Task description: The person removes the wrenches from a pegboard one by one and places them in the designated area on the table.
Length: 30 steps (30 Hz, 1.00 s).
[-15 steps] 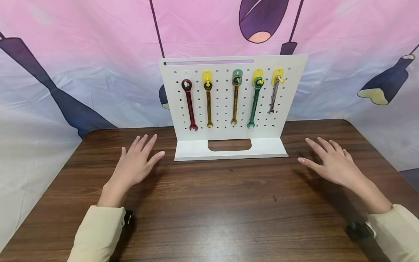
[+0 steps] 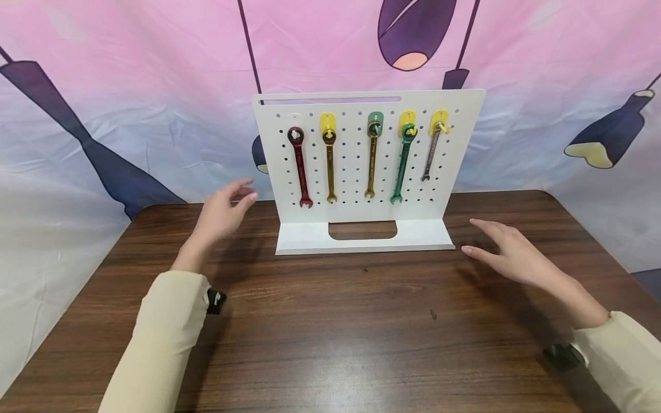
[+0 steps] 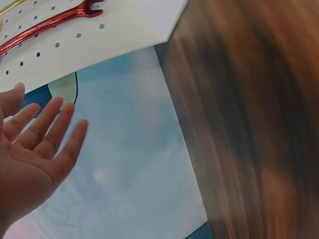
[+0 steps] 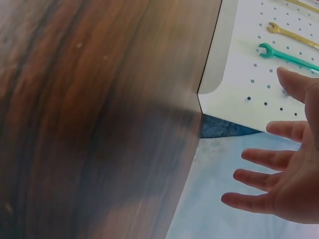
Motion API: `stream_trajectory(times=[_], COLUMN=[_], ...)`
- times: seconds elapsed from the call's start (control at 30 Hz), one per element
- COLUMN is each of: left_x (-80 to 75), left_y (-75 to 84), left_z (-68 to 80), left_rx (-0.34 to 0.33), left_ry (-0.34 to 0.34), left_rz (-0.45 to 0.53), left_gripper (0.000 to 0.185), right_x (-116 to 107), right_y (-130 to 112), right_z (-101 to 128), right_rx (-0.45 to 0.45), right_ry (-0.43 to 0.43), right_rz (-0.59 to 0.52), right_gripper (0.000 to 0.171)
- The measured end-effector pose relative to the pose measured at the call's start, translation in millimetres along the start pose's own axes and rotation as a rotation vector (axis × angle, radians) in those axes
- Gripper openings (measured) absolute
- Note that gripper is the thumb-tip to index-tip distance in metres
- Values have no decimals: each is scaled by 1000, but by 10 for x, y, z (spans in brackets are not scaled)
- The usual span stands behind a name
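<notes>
Several combination wrenches hang from hooks on a white pegboard stand (image 2: 351, 245). From left to right they are a red wrench (image 2: 301, 169), a gold wrench (image 2: 330, 169), a second gold wrench (image 2: 372, 166), a green wrench (image 2: 401, 169) and a small silver wrench (image 2: 431, 155). My left hand (image 2: 222, 211) is raised left of the board, nearest the red wrench, fingers spread and holding nothing. Off the board's right side, my right hand (image 2: 516, 255) hovers over the table with relaxed, parted fingers and nothing in its grasp.
The stand is on a brown wooden table (image 2: 320, 321) near its back edge. A patterned pink and blue cloth (image 2: 170, 115) hangs close behind. The hooks (image 2: 445, 127) stick out from the board.
My left hand has risen and moved forward toward the board's left side, its fingers turning inward. The right hand has shifted slightly left and turned. The wrenches hang as before.
</notes>
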State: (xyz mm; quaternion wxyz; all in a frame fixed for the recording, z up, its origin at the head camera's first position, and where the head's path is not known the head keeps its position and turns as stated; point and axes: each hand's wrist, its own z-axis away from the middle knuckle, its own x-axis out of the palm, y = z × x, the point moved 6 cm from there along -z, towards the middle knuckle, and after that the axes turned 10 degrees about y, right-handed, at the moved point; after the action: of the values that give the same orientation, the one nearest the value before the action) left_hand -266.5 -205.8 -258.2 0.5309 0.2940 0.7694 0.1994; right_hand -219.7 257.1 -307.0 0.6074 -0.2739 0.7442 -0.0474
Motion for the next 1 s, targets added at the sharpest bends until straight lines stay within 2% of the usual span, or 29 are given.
stream_trajectory(times=[0.23,0.37,0.53,0.7,0.8,1.0], left_x=[-11,-26,-47,-69,-83,-93], left_y=[56,93,167,269,335,394], left_z=[-234,-348,-461,-556,-603,-665], left_rx=[-142,-197,-216,-208,-201,-237], left_ry=[69,123,158,189,214,258], left_rz=[213,278,292,231,191,186], left_gripper=[42,39,38,37,35,33], right_x=[17,37,76,86,69,30], right_y=[-133,-187,-245,-332,-415,-609], right_z=[-54,-81,-103,-152,-215,-386], right_rx=[-6,-16,-31,-60,-82,-122], right_ry=[2,3,6,-3,-14,-49], right_rz=[-27,-51,-90,-117,-117,-107], right_gripper=[61,57,51,47,44,41])
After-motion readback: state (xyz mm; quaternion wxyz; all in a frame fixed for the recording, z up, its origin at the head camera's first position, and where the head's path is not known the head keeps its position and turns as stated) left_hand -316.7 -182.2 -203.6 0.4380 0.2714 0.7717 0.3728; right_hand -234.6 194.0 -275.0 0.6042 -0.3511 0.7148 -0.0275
